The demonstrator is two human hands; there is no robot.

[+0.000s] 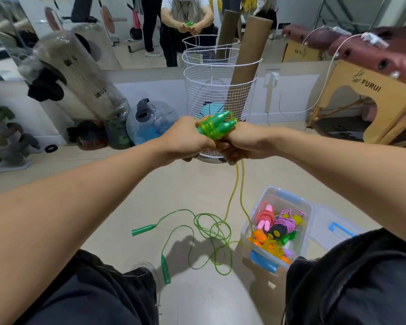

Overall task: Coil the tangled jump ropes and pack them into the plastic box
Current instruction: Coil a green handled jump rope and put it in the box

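Both hands, left and right, grip the rope-wrapped green plastic handles in front of the white wire basket; another green rope lies tangled on the floor beside the clear plastic box full of colourful ropes.

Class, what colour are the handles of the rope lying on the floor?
Green handles, clearest in the head view.

Beside the clear plastic storage box: one loose green jump rope with two handles on the floor. Above it: two hands, two green handles, two cardboard tubes.
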